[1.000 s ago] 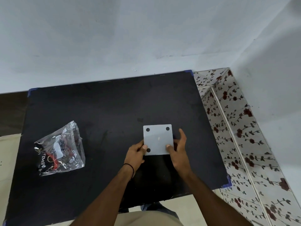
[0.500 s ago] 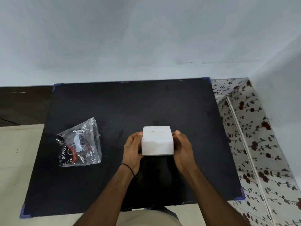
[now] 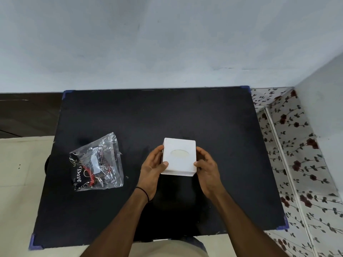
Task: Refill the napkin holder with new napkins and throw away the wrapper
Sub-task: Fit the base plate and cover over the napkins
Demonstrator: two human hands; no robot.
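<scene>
Hands are seen at the centre of the frame, wrapped around a white box-shaped napkin holder (image 3: 179, 156) that is held on or just above a black table (image 3: 167, 112); which of the two cannot be told. The left hand (image 3: 152, 168) is curled against the holder's left side, thumb laid on its top face near the lower left corner, and the right hand (image 3: 207, 168) is curled against the right side, thumb pressed at the lower right corner. The holder is shown with its oval slot facing up, something pale visible inside the slot, though whether napkins are loaded cannot be confirmed. A clear plastic wrapper (image 3: 96, 164) with dark print is left lying crumpled on the table at the left of the frame, well apart from both hands, apparently emptied. The refilling is judged to be largely done or close to it. The wrapper is still to be picked up and thrown away, and no bin is visible.
</scene>
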